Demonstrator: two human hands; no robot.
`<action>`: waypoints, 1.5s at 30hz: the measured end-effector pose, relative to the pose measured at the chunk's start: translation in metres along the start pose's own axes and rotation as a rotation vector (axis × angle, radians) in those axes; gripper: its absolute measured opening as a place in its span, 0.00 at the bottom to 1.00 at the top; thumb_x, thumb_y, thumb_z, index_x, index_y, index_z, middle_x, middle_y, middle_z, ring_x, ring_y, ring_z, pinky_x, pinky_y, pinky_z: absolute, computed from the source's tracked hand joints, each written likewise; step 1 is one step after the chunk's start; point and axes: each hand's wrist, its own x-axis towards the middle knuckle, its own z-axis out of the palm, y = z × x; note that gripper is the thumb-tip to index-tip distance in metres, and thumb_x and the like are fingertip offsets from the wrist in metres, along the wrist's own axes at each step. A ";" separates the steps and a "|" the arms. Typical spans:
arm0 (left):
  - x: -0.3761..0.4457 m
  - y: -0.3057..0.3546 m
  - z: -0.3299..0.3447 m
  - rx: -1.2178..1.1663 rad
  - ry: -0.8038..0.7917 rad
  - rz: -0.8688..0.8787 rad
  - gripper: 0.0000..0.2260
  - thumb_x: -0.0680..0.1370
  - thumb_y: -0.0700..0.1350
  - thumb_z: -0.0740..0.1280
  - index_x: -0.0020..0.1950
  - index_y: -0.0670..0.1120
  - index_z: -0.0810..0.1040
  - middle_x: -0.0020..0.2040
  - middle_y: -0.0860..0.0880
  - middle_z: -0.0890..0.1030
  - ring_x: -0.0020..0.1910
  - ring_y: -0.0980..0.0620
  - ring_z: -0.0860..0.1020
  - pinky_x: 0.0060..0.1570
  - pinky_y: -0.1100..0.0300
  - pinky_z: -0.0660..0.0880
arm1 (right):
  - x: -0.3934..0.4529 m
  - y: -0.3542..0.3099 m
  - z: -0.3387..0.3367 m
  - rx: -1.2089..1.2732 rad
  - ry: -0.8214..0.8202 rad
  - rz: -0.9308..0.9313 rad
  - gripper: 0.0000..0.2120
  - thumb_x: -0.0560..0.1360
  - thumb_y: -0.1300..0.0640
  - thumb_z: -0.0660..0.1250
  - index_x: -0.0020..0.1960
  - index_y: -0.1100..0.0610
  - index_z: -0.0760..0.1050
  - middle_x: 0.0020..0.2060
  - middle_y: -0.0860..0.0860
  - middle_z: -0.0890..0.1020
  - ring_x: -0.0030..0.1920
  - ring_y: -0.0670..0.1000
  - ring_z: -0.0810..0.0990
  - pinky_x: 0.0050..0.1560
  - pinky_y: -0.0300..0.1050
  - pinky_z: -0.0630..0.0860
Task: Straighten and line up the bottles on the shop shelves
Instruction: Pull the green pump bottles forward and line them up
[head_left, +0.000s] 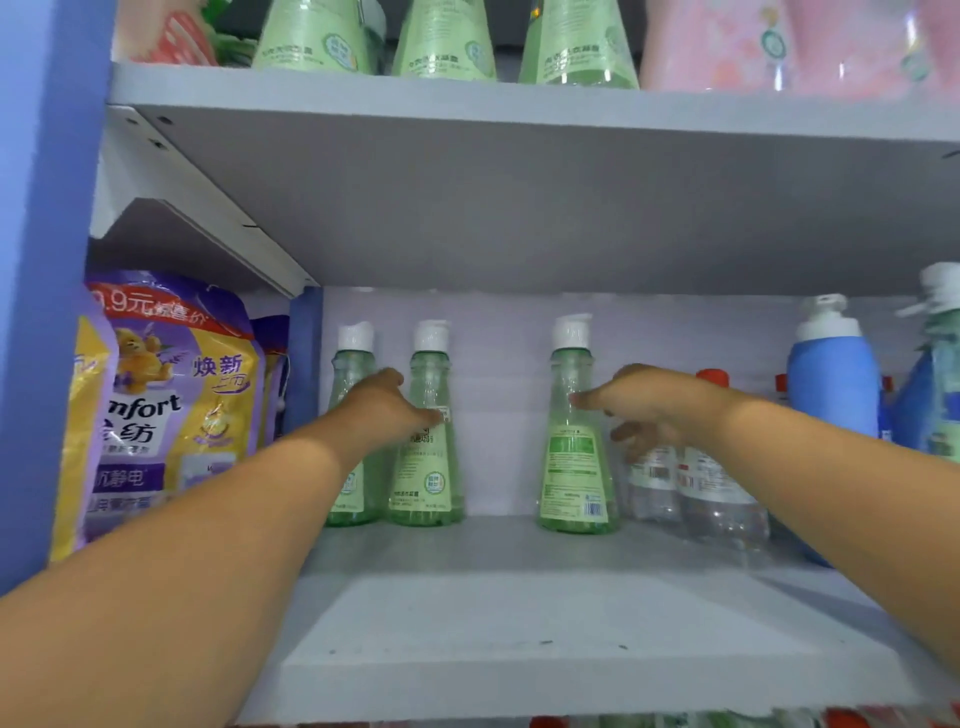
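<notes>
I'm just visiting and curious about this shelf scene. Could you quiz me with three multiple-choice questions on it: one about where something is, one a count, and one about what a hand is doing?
1. Where is the purple and yellow refill pouch?
A. at the left end of the middle shelf
B. on the top shelf
C. right of the blue bottle

2. How many green pump bottles stand at the back of the middle shelf, between the pouch and the clear bottles?
A. one
B. three
C. five

3. What is the left hand doing?
A. hanging away from the shelf
B. reaching in at the two green bottles that stand together
C. holding the pouch

Answers:
1 A, it fills the shelf's left end.
2 B, two together and one apart.
3 B, its fingers lie across the second green bottle.
</notes>
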 end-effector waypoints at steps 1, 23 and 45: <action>-0.001 -0.001 0.003 -0.003 -0.024 0.004 0.42 0.72 0.58 0.76 0.80 0.46 0.62 0.71 0.45 0.74 0.65 0.44 0.77 0.64 0.52 0.76 | 0.006 -0.001 0.005 0.019 -0.056 0.009 0.19 0.80 0.53 0.70 0.65 0.63 0.71 0.60 0.56 0.79 0.55 0.62 0.83 0.52 0.60 0.83; 0.001 -0.004 0.007 -0.003 -0.103 0.021 0.27 0.75 0.50 0.76 0.70 0.46 0.69 0.59 0.45 0.78 0.53 0.44 0.81 0.53 0.47 0.83 | 0.050 -0.027 0.089 -0.092 0.082 -0.187 0.28 0.71 0.39 0.76 0.58 0.57 0.72 0.50 0.54 0.82 0.49 0.56 0.84 0.47 0.56 0.85; 0.009 -0.011 -0.020 -0.161 0.166 -0.077 0.20 0.78 0.52 0.72 0.63 0.40 0.78 0.49 0.43 0.83 0.41 0.45 0.84 0.45 0.49 0.84 | 0.031 -0.008 0.082 0.024 -0.080 -0.180 0.22 0.73 0.45 0.76 0.58 0.51 0.70 0.52 0.50 0.82 0.52 0.55 0.84 0.53 0.57 0.83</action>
